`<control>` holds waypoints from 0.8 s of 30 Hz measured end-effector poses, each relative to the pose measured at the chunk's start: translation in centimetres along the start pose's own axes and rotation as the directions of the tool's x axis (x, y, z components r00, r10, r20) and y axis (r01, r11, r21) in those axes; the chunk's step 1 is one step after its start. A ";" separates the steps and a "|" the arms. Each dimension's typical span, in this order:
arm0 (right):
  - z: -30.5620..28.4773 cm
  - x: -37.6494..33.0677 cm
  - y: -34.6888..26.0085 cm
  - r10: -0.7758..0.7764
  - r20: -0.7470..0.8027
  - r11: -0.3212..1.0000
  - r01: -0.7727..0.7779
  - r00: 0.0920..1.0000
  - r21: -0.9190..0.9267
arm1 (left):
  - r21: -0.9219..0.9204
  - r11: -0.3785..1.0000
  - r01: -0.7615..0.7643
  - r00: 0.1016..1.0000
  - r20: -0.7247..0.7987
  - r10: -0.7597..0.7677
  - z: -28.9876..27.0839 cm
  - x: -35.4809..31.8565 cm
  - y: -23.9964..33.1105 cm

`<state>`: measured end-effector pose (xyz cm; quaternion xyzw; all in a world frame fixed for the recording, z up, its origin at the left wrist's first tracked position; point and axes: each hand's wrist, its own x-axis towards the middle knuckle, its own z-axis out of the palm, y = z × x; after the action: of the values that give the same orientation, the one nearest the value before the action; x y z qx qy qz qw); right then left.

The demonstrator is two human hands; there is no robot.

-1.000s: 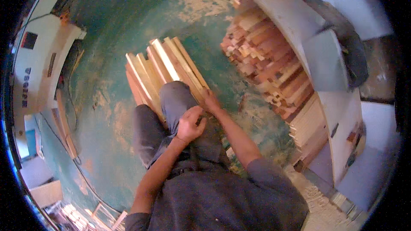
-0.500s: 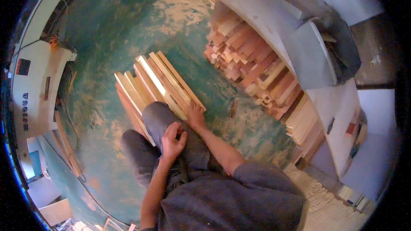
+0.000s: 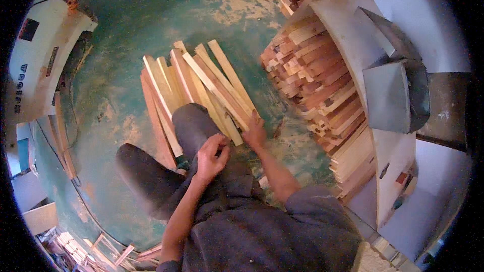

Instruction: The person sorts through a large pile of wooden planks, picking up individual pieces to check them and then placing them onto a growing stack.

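Several long, narrow wooden strips [image 3: 194, 83] lie side by side on the green floor in front of my knees, some pale and some reddish. My right hand [image 3: 255, 133] is closed round the near end of a pale strip [image 3: 222, 89] on the right of this group, which lies at a slant to the others. Another pale strip [image 3: 232, 73] ends beside those fingers. Over my right thigh, my left hand [image 3: 212, 158] is loosely curled, with no object showing in it. My knee covers the near part of the middle strips.
A large stack of reddish and pale wooden pieces [image 3: 322, 78] stands at right, against a pale machine body with a grey metal chute [image 3: 388, 95]. Another white machine [image 3: 43, 65] stands at left. A dark cable [image 3: 91, 216] runs along the floor, and loose offcuts [image 3: 73, 247] lie lower left.
My right hand has moved right and slightly nearer, and the right-hand strips have fanned apart and turned. My left knee has swung outward to the left. The view has shifted a little.
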<state>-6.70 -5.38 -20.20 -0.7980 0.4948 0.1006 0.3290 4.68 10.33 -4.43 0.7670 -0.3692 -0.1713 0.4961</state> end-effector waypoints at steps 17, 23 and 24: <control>-13.1 -16.0 -4.8 -0.186 0.192 0.908 0.094 0.964 0.409 | -0.860 0.174 0.480 0.838 0.392 -0.379 -1.8 6.3 -0.6; -18.3 -19.8 -11.9 -0.185 0.184 0.982 0.190 0.965 -0.011 | -0.957 -0.091 0.276 0.876 0.289 -0.387 -5.0 8.2 3.3; -18.3 -19.6 -12.5 -0.192 0.243 0.979 0.204 0.951 -0.026 | -0.961 -0.108 0.255 0.890 0.277 -0.361 -5.8 8.1 2.7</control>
<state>-8.57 1.05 8.60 -0.8337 0.3664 0.1751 0.3743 12.66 7.39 1.42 0.2523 0.0708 -0.4614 0.8476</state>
